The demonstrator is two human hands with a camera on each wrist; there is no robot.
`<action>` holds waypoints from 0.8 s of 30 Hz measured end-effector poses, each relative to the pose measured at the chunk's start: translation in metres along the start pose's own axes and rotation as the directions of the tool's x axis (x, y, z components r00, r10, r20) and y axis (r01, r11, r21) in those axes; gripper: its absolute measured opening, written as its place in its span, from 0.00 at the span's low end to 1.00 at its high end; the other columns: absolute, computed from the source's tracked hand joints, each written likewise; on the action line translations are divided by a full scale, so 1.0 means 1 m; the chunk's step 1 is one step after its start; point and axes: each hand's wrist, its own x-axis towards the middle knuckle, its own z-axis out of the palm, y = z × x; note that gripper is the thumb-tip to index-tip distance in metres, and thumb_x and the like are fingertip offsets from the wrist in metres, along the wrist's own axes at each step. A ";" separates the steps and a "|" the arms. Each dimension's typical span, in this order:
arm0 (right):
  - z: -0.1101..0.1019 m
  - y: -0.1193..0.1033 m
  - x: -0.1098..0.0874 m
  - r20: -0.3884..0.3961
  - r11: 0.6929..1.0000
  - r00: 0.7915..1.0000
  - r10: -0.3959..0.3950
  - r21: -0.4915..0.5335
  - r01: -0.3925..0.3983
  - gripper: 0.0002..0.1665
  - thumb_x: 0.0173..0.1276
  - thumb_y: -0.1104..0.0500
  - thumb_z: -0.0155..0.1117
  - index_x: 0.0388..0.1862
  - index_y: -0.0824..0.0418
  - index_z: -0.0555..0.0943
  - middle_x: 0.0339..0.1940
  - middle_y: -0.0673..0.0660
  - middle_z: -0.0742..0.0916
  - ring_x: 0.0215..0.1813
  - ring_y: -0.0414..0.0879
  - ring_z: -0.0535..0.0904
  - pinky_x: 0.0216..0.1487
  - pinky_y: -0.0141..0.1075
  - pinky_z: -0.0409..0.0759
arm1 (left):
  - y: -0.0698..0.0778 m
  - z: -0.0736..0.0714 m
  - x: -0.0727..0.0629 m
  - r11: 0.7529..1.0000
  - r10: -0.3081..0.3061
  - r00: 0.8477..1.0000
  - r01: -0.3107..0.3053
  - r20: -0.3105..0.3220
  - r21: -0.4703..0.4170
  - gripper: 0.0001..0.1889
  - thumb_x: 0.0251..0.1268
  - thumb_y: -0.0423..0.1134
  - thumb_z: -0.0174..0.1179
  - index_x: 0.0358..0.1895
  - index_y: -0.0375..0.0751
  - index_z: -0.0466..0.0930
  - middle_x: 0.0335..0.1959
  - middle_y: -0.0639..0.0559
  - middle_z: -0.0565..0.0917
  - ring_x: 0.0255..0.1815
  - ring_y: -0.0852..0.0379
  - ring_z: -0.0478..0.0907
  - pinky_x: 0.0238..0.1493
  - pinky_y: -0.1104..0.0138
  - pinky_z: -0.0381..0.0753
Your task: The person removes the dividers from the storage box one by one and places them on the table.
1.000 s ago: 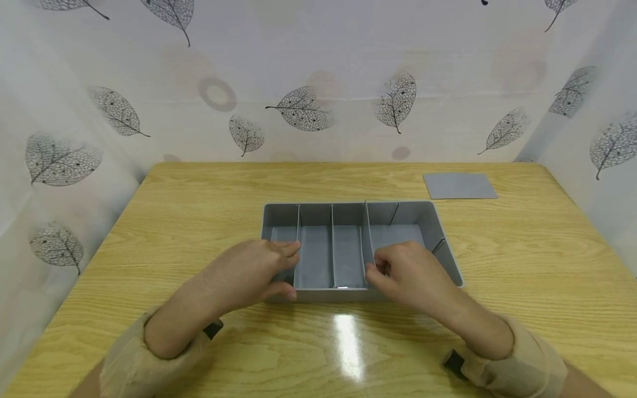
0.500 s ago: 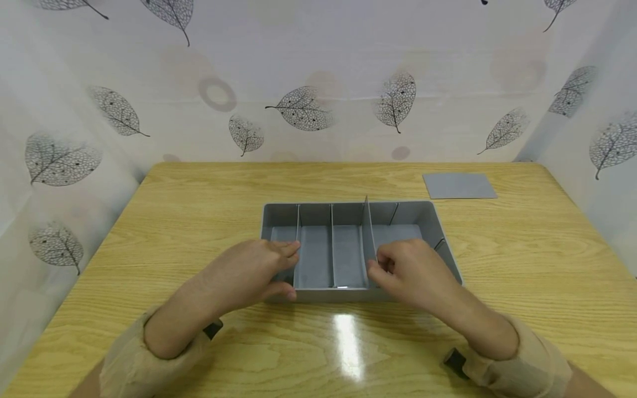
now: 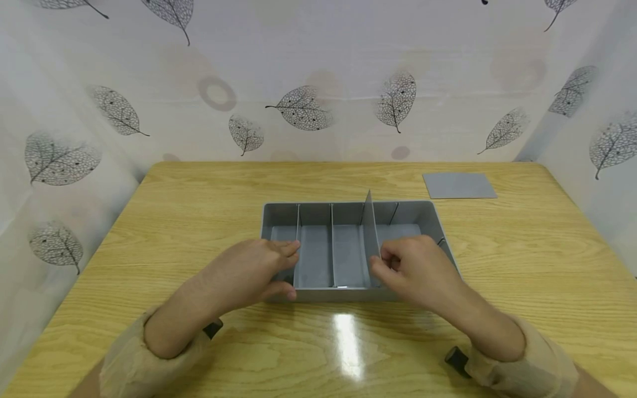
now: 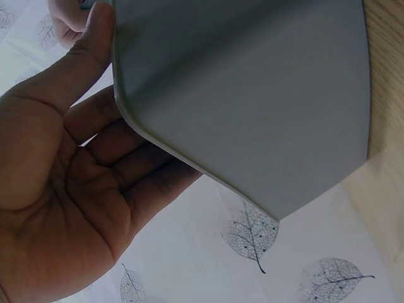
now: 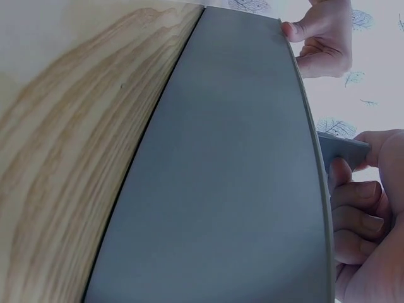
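A grey drawer organizer tray (image 3: 318, 294) with upright dividers sits on the wooden table. My left hand (image 3: 254, 271) holds its front-left wall, the thumb at the outer front and the fingers over the left compartment. In the left wrist view, my left thumb (image 4: 88, 47) lies along the rim of the tray (image 4: 252, 120). My right hand (image 3: 418, 271) pinches the near end of a grey divider (image 3: 371, 232) between thumb and curled fingers. That divider stands tilted, its far end raised above the tray's back rim. In the right wrist view, the divider (image 5: 341, 148) sticks up past the rim.
A flat grey panel (image 3: 460, 186) lies on the table behind the tray to the right. Two other dividers (image 3: 332, 243) stand in the tray's left part. A leaf-patterned curtain (image 3: 318, 83) hangs behind the table (image 3: 199, 221) and at both sides.
The divider in my right hand has risen at its far end and shifted slightly right. My right hand has moved a little up and right. The left hand and tray have stayed put.
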 end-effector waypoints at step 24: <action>-0.020 -0.003 -0.002 -0.178 0.999 0.984 -0.014 0.029 0.020 0.26 0.56 0.68 0.63 0.09 0.50 0.61 0.10 0.37 0.60 0.16 0.28 0.53 0.14 0.24 0.58 | 0.000 0.000 0.000 1.000 0.013 1.000 -0.013 -0.005 0.017 0.26 0.54 0.53 0.71 0.46 0.33 0.85 0.58 0.33 0.82 0.55 0.42 0.84 0.53 0.59 0.87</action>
